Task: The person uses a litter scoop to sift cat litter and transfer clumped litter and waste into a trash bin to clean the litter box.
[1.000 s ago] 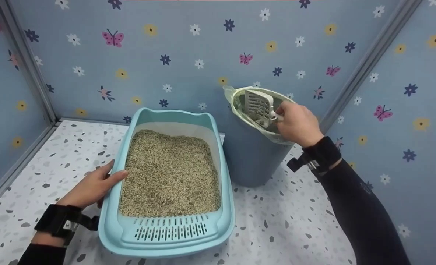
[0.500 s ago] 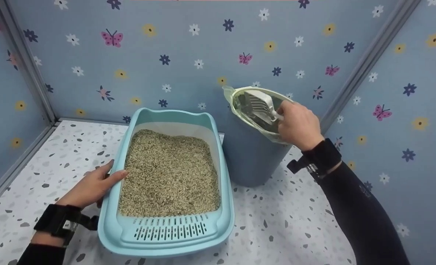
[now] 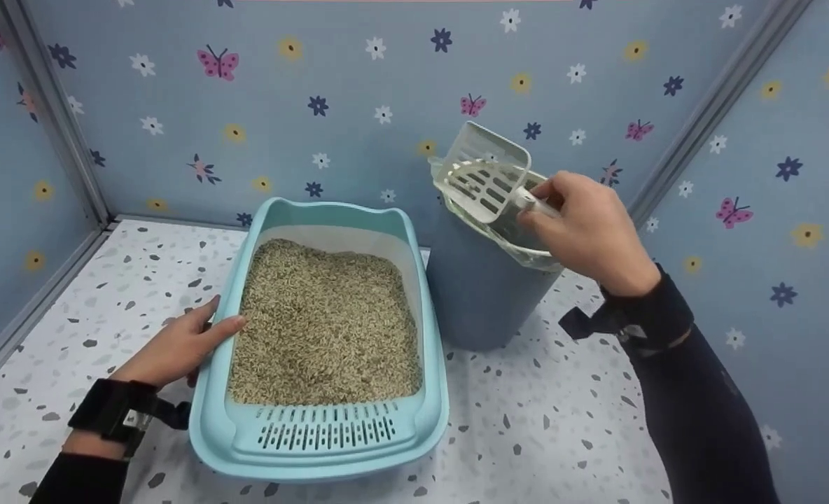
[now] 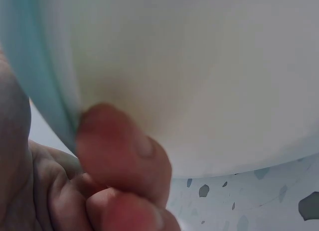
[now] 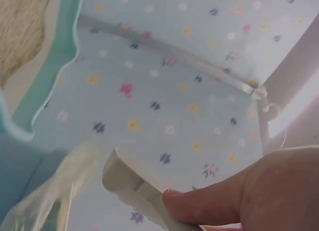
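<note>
A light blue litter box (image 3: 330,458) full of tan pellet litter (image 3: 323,322) sits in front of me. My left hand (image 3: 176,346) grips its left rim, thumb over the top; in the left wrist view the fingers (image 4: 119,146) curl in under the rim against the pale outer wall. My right hand (image 3: 589,231) pinches the short handle of a white slotted litter scoop (image 3: 484,199). The scoop is held tilted over the mouth of a grey-blue bin (image 3: 484,308), its slats showing no clumps. In the right wrist view the thumb presses along the scoop's handle (image 5: 159,208).
A pale green bag liner (image 3: 537,260) folds over the bin's rim. The bin stands close beside the box's right side, near the back wall (image 3: 358,84). Patterned panels rise left and right, above a white speckled surface (image 3: 526,420).
My right hand has lifted the scoop up out of the bin's mouth and turned its slotted face toward me. The grey-brown bits seen on it earlier are gone. My left hand keeps its hold.
</note>
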### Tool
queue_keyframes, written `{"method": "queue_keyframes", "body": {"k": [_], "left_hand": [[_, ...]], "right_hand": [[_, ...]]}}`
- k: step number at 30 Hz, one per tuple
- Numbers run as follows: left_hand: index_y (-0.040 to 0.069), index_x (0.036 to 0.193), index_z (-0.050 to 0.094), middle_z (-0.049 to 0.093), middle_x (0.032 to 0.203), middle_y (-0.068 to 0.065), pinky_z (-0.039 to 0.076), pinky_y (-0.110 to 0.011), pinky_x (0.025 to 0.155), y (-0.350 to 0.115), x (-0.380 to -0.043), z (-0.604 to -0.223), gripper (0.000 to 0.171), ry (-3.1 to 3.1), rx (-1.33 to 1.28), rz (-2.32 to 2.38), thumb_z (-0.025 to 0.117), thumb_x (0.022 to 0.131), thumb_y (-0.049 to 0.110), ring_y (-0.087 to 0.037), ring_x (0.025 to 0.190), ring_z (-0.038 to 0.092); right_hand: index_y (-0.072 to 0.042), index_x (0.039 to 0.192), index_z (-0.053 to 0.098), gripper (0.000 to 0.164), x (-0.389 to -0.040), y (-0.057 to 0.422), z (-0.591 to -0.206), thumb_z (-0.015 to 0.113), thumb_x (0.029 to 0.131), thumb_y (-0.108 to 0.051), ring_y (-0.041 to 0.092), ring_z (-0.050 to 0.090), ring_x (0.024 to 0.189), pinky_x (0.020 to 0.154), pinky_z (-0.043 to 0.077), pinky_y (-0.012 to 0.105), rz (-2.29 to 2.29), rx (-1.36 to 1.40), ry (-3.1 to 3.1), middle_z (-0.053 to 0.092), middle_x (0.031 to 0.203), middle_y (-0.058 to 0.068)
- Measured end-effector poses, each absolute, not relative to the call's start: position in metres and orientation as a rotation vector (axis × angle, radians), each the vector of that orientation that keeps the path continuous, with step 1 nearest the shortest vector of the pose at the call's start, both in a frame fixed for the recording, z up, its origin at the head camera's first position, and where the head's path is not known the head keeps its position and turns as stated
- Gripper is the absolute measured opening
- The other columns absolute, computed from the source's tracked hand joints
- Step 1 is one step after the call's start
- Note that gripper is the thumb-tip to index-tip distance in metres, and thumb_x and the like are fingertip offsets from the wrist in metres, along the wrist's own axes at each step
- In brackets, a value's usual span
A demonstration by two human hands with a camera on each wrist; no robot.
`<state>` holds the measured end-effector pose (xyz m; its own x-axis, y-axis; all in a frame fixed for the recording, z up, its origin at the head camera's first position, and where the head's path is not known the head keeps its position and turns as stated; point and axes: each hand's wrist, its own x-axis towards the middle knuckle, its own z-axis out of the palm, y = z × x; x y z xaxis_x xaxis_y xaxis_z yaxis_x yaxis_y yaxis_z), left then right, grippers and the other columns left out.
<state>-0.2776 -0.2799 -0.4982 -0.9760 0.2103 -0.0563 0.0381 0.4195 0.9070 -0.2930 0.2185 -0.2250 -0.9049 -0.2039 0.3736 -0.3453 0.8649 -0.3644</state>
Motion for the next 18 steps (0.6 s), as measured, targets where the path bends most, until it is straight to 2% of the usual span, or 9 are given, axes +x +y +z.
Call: {"method": "queue_keyframes", "body": {"k": [7,18], "left_hand": [[0.012,0.18,0.01,0.071,0.093,-0.02,0.059,-0.044,0.046,-0.279,-0.276,-0.498,0.092,2.504,0.218,1.599,0.057,0.115,0.055,-0.027,0.059,0.068],[0.01,0.18,0.01,0.07,0.094,-0.016,0.057,-0.04,0.046,-0.28,-0.278,-0.499,0.09,2.526,0.208,1.58,0.056,0.116,0.053,-0.022,0.057,0.063]], "right_hand": [[-0.005,0.111,0.077,0.017,-0.29,0.184,-0.245,0.077,0.104,-0.02,0.024,0.061,0.077,0.067,0.052,0.04,0.52,0.609,-2.853,0.073,0.101,0.007],[-0.007,0.11,0.078,0.021,-0.305,0.144,-0.289,0.079,0.103,-0.027,0.024,0.069,0.085,0.079,0.059,0.043,0.378,0.771,-2.952,0.075,0.098,0.004]]}}
